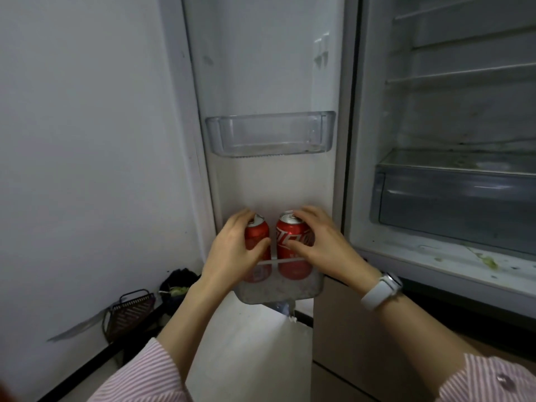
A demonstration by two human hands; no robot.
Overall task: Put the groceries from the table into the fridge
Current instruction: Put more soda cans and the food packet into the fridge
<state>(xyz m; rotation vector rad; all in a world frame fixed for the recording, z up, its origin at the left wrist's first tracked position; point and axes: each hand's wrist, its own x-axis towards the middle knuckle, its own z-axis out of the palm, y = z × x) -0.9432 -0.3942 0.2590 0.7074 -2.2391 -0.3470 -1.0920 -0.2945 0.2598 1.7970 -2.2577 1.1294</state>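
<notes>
Two red cola cans stand upright side by side in the lower door bin (290,294) of the open fridge door. My left hand (232,250) wraps around the left can (256,236). My right hand (322,242), with a white watch on its wrist, grips the right can (291,242). Both cans sit low inside the bin, behind its clear front rail. The table and any other groceries are out of view.
An empty clear upper door bin (269,134) hangs above. The fridge interior at right has bare shelves (464,74), a crisper drawer (455,198) and a stained floor ledge (464,262). A dark wire basket (130,311) sits on the floor by the left wall.
</notes>
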